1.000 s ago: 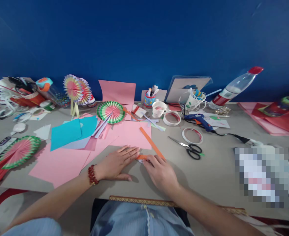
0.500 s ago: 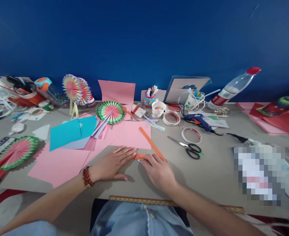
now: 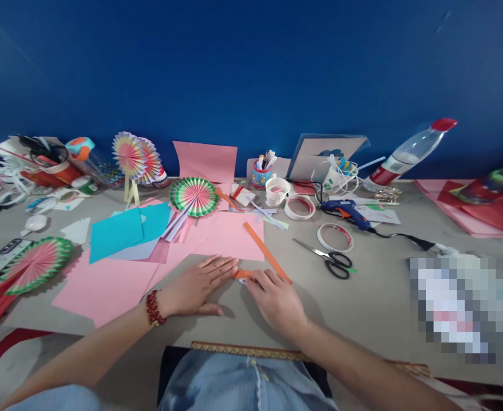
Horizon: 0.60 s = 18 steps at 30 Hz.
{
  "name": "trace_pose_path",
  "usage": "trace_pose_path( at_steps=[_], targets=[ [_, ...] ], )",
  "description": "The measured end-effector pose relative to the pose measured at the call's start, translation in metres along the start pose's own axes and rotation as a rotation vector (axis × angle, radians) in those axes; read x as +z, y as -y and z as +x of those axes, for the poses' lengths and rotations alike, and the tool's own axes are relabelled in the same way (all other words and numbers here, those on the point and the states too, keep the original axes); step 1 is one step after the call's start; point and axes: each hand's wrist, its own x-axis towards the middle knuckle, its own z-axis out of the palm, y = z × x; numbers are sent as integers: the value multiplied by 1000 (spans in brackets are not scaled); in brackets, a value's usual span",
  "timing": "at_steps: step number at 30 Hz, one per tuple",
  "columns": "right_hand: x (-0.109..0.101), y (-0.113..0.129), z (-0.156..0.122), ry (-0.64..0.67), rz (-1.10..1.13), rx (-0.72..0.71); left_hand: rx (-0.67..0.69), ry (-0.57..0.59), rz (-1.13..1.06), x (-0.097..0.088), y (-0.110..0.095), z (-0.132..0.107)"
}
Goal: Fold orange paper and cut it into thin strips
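A long orange paper strip (image 3: pixel 265 253) lies on the grey table (image 3: pixel 375 297), its near end folded under my fingers. My left hand (image 3: pixel 200 284) lies flat with fingers stretched out, its fingertips pressing the folded end of the strip. My right hand (image 3: pixel 277 299) rests beside it, fingers curled down onto the same fold. Pink paper sheets (image 3: pixel 229 235) lie just behind both hands.
Scissors (image 3: pixel 329 258), tape rolls (image 3: pixel 335 236), a blue glue gun (image 3: pixel 346 210) with its cord sit to the right. Folded paper fans (image 3: pixel 193 195), blue paper (image 3: pixel 125 229), cups and a tilted bottle (image 3: pixel 409 149) crowd the back. A blurred patch lies at right.
Both hands have stayed on the folded end of the orange strip, shifting only slightly. The view has moved a little.
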Motion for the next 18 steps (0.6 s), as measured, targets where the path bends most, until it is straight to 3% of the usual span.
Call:
trace_pose_path(
  at_steps=[11, 18],
  targets=[
    [-8, -36, -12, -33, 17, -10, -53, -49, -15, 5, -20, 27],
    [-6, -34, -14, -36, 43, 9, -79, -47, 35, 3, -19, 21]
  ],
)
